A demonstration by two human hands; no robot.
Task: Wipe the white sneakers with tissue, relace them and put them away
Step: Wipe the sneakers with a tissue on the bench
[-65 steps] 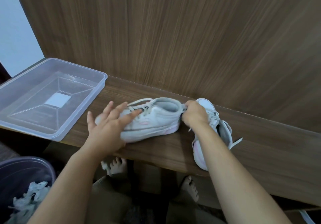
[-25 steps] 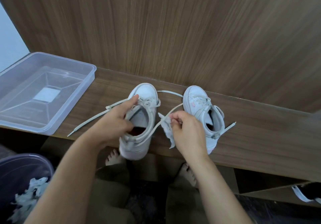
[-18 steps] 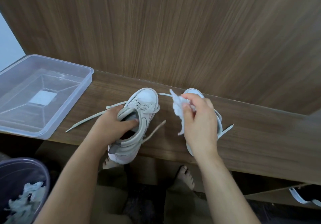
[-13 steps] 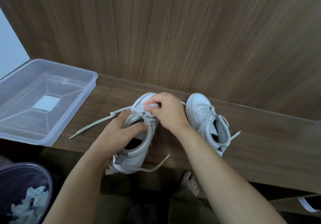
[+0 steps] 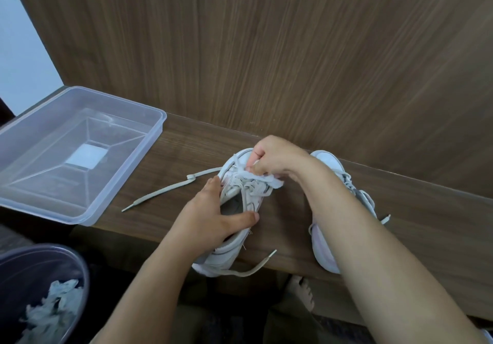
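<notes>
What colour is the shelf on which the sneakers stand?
Dark brown wood grain; the shelf shows best in the head view, the only one.

You get soft, even, fairly dim indoor light, with no hard glare anywhere. The brightest patch is the pale wall (image 5: 24, 58) at the upper left, and the clear plastic box (image 5: 80, 205) shows only faint sheen along its rim. Shadows under your hands are weak and diffuse. Below the worktop (image 5: 426, 226) edge the view falls into deep shade. The wide lens bends the wood panel (image 5: 293, 50) lines outward, and your forearms look stretched near the bottom.
</notes>
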